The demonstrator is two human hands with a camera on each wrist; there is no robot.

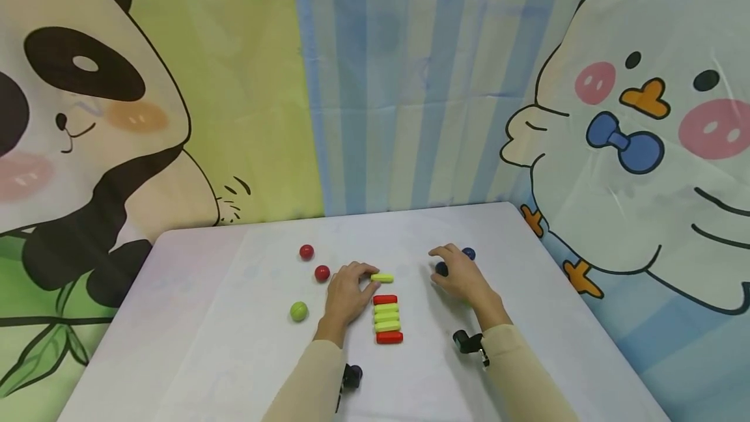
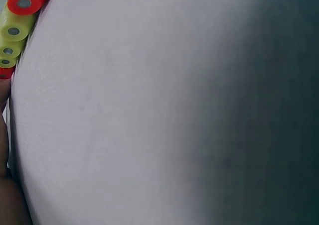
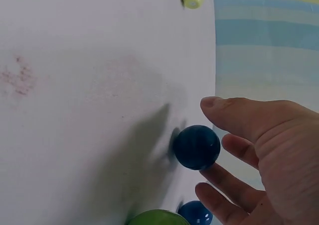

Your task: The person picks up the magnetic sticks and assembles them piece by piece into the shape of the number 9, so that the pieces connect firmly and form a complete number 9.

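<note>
The fingertips and thumb of my left hand (image 1: 347, 295) pinch the left end of a yellow-green rod (image 1: 382, 277). Just below lies a column of short rods, a red rod (image 1: 385, 299) at its top, yellow-green rods (image 1: 387, 318) between, and another red rod (image 1: 389, 338) at the bottom. Round metallic spots show on their ends in the left wrist view. My right hand (image 1: 463, 279) is spread around a dark blue ball (image 3: 197, 147), with a gap between thumb and ball. Beyond it sits a second blue ball (image 1: 469, 253); a green ball (image 3: 158, 218) lies near that hand.
On the left of the white table (image 1: 222, 344) are a red ball (image 1: 306, 252), another red ball (image 1: 322, 273) and a green ball (image 1: 299, 311). A cartoon-printed curtain (image 1: 387, 83) stands behind the table's far edge.
</note>
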